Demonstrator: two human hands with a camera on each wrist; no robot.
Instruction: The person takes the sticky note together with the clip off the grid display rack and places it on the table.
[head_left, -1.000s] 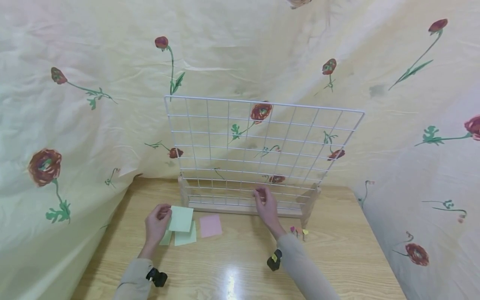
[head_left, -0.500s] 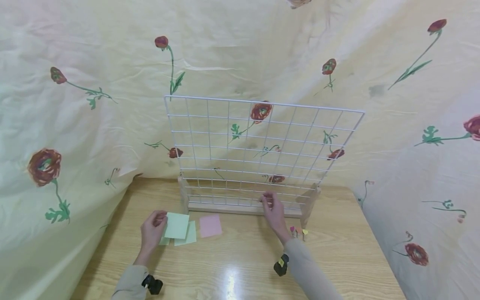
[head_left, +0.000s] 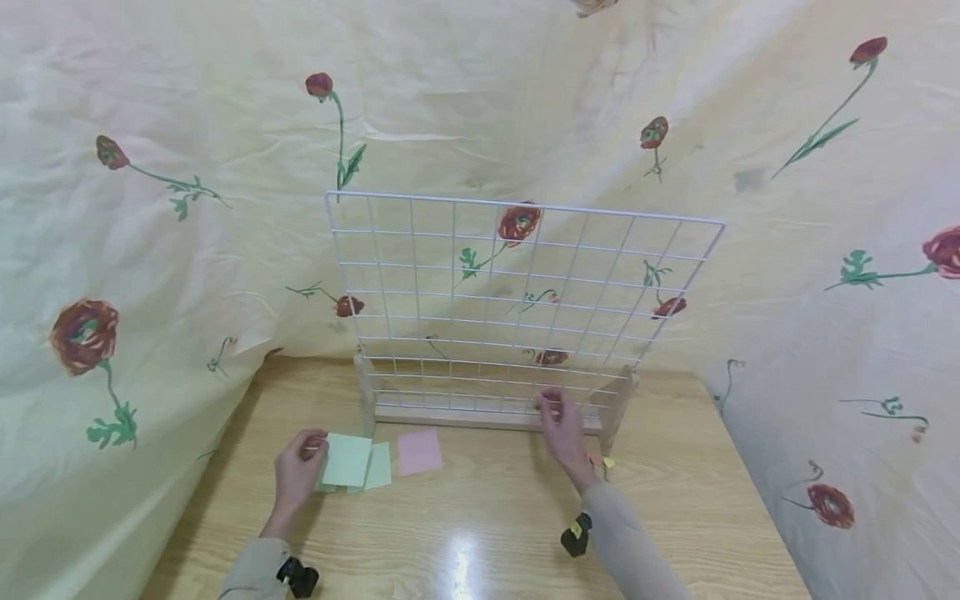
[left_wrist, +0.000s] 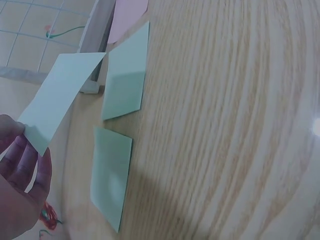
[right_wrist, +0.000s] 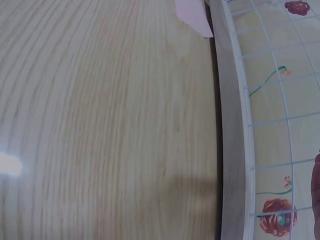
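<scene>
My left hand pinches a pale green square of paper by its edge, with the sheet raised off the table. Two more green paper squares lie under and beside it in the left wrist view. To their right lies a pink paper square. My right hand hovers before the lower part of a white wire grid, thumb and forefinger together. A small dark thing shows at those fingertips, too small to name. Only a sliver of that hand appears in the right wrist view.
Wooden feet and a low bar support the grid, which stands at the back of the wooden table. Small heart-topped pegs lie right of the grid, partly behind my right wrist. Flowered cloth surrounds the table's back and sides.
My left hand has drawn left and toward me with the green paper, away from the pink one. My right hand has slid right and slightly down along the grid, covering the pink peg.
</scene>
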